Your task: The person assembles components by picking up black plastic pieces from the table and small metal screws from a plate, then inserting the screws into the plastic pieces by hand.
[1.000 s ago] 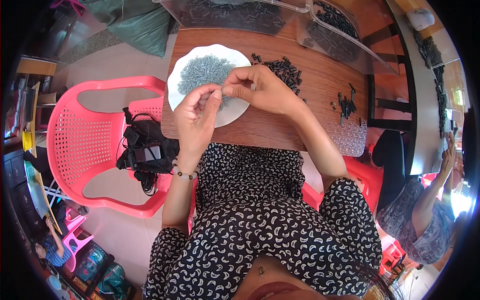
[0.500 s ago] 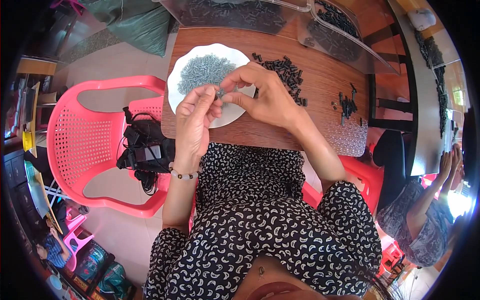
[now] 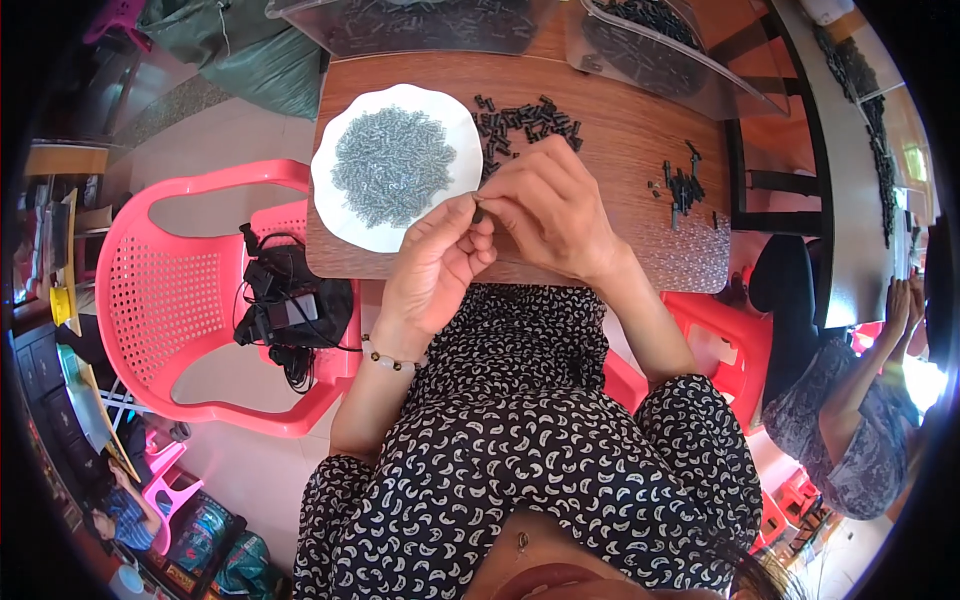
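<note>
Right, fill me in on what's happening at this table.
A seated person works over a wooden table. The left hand and right hand meet at the fingertips, pinching a small dark part between them. Just beyond sits a white plate heaped with grey screws, beside a loose pile of black parts. A pink chair stands to the left.

A pink plastic chair [image 3: 170, 300] stands by the left edge of the bench [image 3: 620, 150]. A black bundle of cords [image 3: 290, 310] lies on its seat. Clear plastic trays [image 3: 440, 25] sit along the far edge of the bench. Another person in grey patterned clothes [image 3: 850, 420] sits off to the right. A red stool [image 3: 715, 345] stands near the right corner.
</note>
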The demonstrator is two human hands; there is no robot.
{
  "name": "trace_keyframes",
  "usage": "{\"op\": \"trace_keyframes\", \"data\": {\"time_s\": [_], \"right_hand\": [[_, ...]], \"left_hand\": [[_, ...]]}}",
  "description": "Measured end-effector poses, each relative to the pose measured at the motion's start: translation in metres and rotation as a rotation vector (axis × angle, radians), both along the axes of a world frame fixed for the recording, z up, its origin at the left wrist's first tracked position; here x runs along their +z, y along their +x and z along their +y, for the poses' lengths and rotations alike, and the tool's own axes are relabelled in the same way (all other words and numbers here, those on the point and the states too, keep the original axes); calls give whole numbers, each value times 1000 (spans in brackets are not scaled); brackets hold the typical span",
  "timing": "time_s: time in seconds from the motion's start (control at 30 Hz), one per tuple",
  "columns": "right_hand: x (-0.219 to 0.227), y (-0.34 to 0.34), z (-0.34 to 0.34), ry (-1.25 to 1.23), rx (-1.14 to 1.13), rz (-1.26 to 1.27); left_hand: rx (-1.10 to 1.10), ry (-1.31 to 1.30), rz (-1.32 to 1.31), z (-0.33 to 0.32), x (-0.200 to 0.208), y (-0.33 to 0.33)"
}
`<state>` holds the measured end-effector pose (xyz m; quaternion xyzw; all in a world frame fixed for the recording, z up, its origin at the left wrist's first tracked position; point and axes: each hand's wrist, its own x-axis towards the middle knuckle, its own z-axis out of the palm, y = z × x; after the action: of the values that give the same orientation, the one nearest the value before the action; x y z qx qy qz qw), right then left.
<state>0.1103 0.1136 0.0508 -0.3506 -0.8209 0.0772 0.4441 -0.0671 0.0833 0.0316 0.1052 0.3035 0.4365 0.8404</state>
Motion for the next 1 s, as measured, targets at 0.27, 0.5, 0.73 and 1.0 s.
{"op": "trace_keyframes", "data": {"time_s": [0.27, 0.5, 0.73, 1.0], "right_hand": [[-3, 27, -23, -579, 3, 331], [0, 36, -32, -662, 108, 271], [-3, 43, -39, -613, 145, 247], [-2, 45, -45, -640, 150, 263]], "left_hand": [[-123, 679, 635, -12, 1, 16], [-184, 802, 628, -14, -1, 26], [-228, 759, 541, -18, -7, 30], [-239, 624, 397, -21, -13, 30]]}}
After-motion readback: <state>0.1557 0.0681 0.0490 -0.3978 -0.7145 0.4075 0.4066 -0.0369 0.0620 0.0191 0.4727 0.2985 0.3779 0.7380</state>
